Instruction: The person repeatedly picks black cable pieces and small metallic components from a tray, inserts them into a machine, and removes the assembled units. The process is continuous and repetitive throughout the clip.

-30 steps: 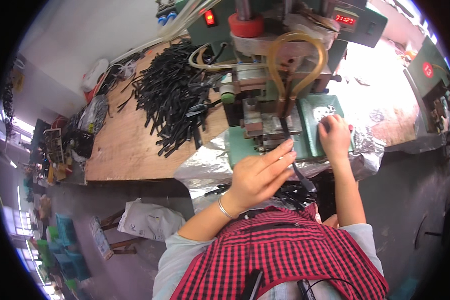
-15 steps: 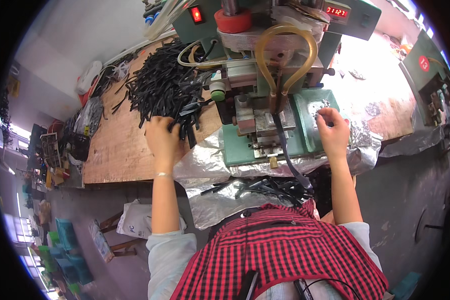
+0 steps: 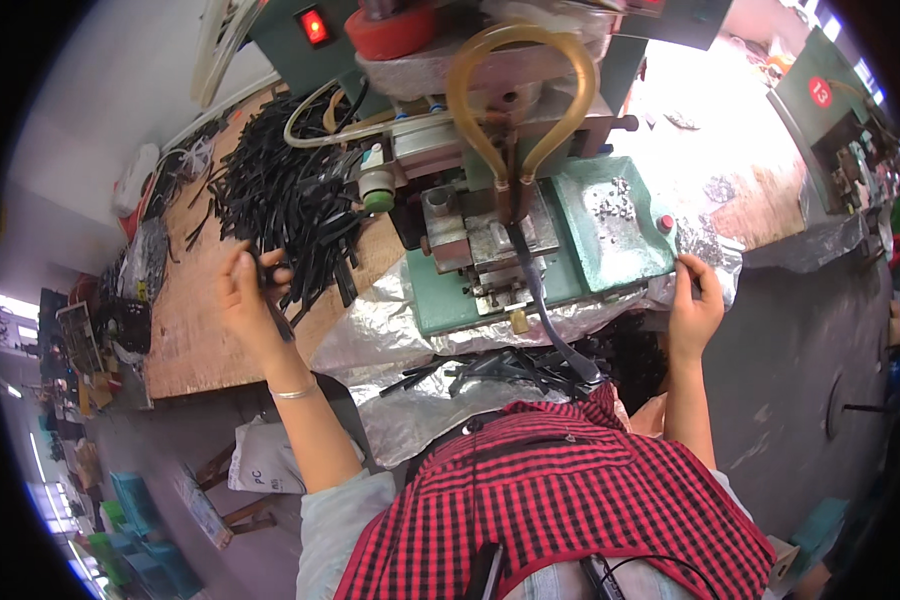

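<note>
My left hand [image 3: 250, 300] is closed at the near edge of a heap of black strips [image 3: 290, 190]. One dark strip [image 3: 282, 318] runs between its fingers and down along the palm. My right hand [image 3: 697, 312] has its fingers bent together beside the near right corner of a green tray [image 3: 620, 262]. What it pinches, if anything, is too small to make out. Small shiny bits lie in the tray. Between my hands stands a green press machine [image 3: 445, 300], with a long dark strip [image 3: 540, 300] hanging from its middle down toward my lap.
A yellowish hose [image 3: 458, 85] loops over the press. A red button [image 3: 667, 223] sits right of the tray. Silver foil [image 3: 370, 325] covers the front table edge, and more black strips [image 3: 510, 370] lie below it. A second machine [image 3: 832, 125] stands at far right.
My left hand has come away from the heap, toward me and left, with a strip in it. My right hand has moved from over the tray to its near corner. The view has shifted.
</note>
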`<state>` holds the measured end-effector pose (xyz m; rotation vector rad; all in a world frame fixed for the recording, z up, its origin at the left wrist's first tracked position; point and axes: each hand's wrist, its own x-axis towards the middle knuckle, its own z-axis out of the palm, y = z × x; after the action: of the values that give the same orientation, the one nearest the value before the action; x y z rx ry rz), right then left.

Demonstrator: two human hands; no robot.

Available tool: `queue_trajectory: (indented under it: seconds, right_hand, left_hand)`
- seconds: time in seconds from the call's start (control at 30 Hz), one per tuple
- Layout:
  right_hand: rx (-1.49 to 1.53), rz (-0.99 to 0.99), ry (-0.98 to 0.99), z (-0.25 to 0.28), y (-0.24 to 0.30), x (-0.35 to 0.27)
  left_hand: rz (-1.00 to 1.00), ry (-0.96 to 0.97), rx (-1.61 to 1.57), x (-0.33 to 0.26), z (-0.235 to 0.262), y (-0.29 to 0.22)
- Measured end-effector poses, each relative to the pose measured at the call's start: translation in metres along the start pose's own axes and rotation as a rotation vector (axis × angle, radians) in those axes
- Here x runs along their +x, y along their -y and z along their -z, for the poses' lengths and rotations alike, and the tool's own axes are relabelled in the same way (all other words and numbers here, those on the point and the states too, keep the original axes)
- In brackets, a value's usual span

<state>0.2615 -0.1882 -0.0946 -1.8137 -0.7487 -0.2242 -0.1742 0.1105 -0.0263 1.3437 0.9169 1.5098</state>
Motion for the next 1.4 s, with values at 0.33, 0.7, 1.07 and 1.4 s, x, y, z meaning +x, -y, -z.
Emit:
queue_trajectory:
  seconds: [0.33,0.7,1.07,1.4]
  right_hand:
    - [0.472,0.289,0.274,-0.1,0.14,0.027]
    - [0.801,-0.048,0.385,-0.095,0.184,0.005]
    - [0.343,-0.022,0.367,-0.075,0.115,0.056]
    - [-0.187,0.174,0.333,-0.053,0.049,0.025]
  left_hand:
    - [0.253,0.008,0.318,-0.029,-0.073,0.049]
    - [-0.475,0.103,0.075,-0.078,-0.13,-0.056]
    - [-1.188,0.477,0.472,-0.108,-0.188,-0.036]
    - [-1.153,0.44,0.432,-0.111,-0.191,-0.026]
